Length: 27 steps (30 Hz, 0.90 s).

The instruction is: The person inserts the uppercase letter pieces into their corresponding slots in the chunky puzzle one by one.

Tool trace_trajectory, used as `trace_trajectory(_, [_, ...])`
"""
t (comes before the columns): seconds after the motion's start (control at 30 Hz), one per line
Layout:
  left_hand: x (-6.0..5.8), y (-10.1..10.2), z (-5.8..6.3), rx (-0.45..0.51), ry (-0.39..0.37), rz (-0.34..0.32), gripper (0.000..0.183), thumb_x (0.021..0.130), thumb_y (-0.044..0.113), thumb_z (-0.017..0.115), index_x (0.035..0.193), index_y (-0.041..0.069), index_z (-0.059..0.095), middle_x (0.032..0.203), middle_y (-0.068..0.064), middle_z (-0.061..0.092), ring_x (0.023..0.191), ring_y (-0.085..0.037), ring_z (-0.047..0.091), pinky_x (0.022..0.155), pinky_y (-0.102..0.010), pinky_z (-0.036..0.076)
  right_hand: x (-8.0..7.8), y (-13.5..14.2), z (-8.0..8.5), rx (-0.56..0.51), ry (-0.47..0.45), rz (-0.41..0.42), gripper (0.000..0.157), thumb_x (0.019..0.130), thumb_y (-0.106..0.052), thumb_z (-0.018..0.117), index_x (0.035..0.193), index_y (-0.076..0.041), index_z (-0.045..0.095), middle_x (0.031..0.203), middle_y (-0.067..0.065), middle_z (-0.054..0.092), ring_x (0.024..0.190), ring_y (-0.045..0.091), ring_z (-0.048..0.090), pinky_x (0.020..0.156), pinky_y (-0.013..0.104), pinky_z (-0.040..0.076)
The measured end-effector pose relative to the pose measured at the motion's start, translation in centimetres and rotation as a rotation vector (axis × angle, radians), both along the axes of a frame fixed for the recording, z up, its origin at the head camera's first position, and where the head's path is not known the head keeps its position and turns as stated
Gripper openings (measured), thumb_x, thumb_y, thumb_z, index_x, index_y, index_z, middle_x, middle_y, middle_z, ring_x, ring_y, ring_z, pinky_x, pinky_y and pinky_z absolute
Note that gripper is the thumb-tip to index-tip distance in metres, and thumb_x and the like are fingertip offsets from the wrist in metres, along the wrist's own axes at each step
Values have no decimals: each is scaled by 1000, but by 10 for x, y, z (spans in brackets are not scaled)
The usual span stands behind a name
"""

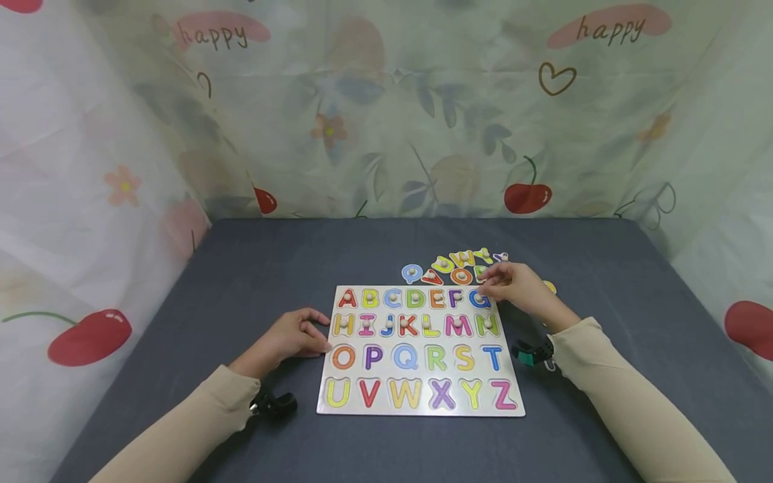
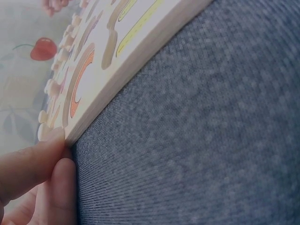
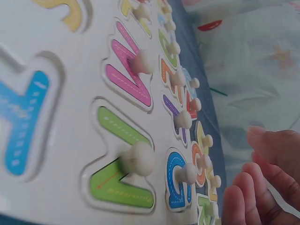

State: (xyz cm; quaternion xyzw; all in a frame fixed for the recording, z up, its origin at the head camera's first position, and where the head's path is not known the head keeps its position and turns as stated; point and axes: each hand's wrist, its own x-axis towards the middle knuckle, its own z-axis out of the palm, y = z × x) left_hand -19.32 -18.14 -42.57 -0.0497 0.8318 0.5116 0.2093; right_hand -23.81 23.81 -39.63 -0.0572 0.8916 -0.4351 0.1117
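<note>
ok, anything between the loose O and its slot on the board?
Yes, along a straight line: seated letters with raised knobs fill the top two rows of the board, between the loose O and its slot. The slot is empty.

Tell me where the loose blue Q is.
In the head view, the loose blue Q lies on the table just past the far edge of the board, leftmost of the loose letters, beside the loose red V.

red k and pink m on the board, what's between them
The L piece sits between the K and the M, seen in the head view.
</note>
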Motion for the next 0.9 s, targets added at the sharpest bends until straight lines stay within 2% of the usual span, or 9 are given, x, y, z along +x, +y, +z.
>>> trace_trajectory(0.13, [0, 0, -1, -4, -2, 6, 49, 75, 1, 80, 118, -1, 55, 72, -4, 69, 68, -13, 66, 63, -28, 56, -14, -8, -2, 14, 6, -30, 39, 90, -22, 70, 121, 0, 60, 100, 11, 62, 85, 21, 61, 78, 35, 55])
trace_trajectory(0.27, [1, 0, -1, 0, -3, 5, 49, 75, 1, 80, 118, -1, 55, 72, -4, 69, 67, -13, 66, 62, -28, 56, -27, -15, -4, 24, -5, -67, 40, 90, -22, 69, 124, -2, 60, 101, 12, 61, 85, 23, 62, 75, 31, 55])
trace_trajectory(0.43, [0, 0, -2, -6, -7, 12, 50, 75, 2, 81, 118, 0, 55, 72, -4, 69, 68, -14, 66, 63, -28, 56, -38, -24, -11, 55, -15, -102, 39, 88, -24, 71, 122, -5, 62, 93, 9, 61, 76, 21, 60, 65, 25, 51])
trace_trajectory(0.67, [0, 1, -2, -9, -7, 20, 49, 75, 2, 81, 117, 1, 56, 72, -4, 69, 68, -14, 66, 62, -28, 56, -46, -31, -23, 91, -46, -130, 31, 88, -26, 72, 110, -5, 68, 80, 4, 56, 68, 15, 54, 60, 24, 46])
trace_trajectory(0.9, [0, 0, -1, -9, -9, 12, 48, 76, 2, 80, 117, 1, 56, 72, -4, 69, 68, -14, 66, 63, -27, 56, -46, -35, -24, 104, -59, -147, 24, 88, -23, 72, 105, -6, 70, 77, 3, 57, 69, 15, 56, 61, 25, 45])
